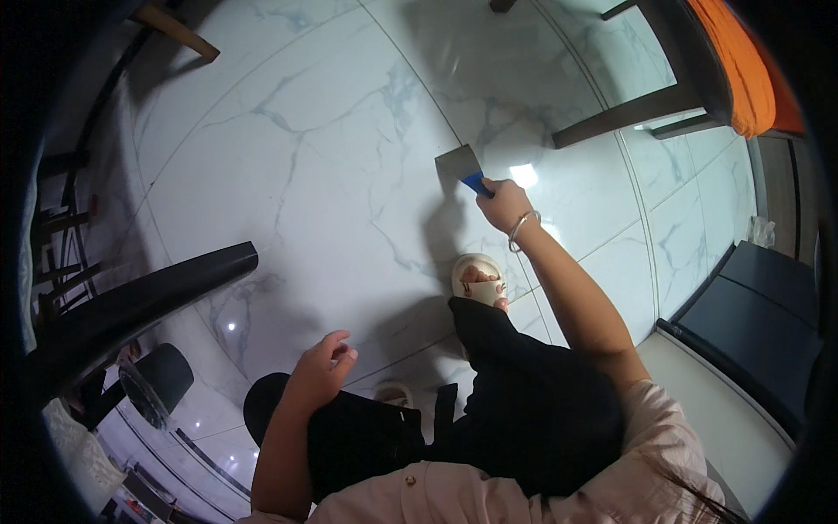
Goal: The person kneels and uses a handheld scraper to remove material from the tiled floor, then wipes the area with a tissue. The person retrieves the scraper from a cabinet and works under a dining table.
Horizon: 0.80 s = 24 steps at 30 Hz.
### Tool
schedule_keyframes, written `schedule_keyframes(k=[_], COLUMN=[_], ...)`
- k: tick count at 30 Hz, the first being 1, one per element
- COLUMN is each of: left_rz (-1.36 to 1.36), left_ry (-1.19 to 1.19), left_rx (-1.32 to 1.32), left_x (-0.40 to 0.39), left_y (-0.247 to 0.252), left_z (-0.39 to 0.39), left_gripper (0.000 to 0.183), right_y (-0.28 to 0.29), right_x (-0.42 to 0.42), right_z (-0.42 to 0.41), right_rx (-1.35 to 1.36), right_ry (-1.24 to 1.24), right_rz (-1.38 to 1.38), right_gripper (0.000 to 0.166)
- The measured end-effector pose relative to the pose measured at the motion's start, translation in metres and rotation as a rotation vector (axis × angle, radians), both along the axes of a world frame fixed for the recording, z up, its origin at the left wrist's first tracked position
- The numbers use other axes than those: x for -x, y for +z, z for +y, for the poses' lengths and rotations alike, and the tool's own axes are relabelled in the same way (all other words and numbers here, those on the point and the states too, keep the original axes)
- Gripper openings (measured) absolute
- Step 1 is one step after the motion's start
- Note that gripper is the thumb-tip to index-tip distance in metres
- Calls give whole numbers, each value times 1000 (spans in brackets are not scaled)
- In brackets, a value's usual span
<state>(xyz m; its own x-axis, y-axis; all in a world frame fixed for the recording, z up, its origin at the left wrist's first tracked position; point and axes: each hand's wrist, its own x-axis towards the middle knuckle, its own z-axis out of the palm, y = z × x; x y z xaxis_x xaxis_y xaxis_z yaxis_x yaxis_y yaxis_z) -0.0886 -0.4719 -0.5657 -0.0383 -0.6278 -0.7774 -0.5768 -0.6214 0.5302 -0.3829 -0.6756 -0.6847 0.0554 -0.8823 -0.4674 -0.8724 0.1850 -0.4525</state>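
A putty knife (pixel 460 164) with a wide flat metal blade and a blue handle is gripped in my right hand (pixel 504 204). Its blade points up and to the left over the glossy marble-patterned tile floor (pixel 314 164); whether it touches the tiles I cannot tell. A bracelet circles my right wrist. My left hand (pixel 322 373) hangs near my left knee with its fingers loosely curled and nothing in it. Beneath my right forearm, a light slipper (pixel 480 281) shows on my foot.
A dark wooden chair leg (pixel 628 116) with orange fabric (pixel 749 78) above it stands upper right. A black bar-shaped furniture part (pixel 150 298) juts in from the left. A wooden leg (pixel 180 33) is upper left. Black panels (pixel 753 314) lie along the right side.
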Motion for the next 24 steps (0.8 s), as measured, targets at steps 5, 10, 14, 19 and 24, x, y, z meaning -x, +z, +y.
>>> schedule_keyframes(k=[5, 10, 14, 19, 24], left_rz=[-22, -21, -32, -16, 2], left_ry=[-22, -14, -32, -32, -37], left_rx=[-15, -20, -13, -19, 3], left_x=[-1, -3, -6, -2, -3], left_y=[3, 4, 4, 7, 4], left_z=[-3, 1, 5, 1, 4], left_gripper=[37, 38, 38, 38, 38], right_y=[-2, 0, 6, -4, -4], right_x=[-1, 0, 0, 5, 21], right_z=[-7, -3, -6, -5, 6], right_rx=[-5, -43, -95, 6, 90], right_ry=[3, 3, -36, 4, -51], right_rz=[1, 36, 2, 19, -165], right_gripper=[36, 38, 37, 37, 41])
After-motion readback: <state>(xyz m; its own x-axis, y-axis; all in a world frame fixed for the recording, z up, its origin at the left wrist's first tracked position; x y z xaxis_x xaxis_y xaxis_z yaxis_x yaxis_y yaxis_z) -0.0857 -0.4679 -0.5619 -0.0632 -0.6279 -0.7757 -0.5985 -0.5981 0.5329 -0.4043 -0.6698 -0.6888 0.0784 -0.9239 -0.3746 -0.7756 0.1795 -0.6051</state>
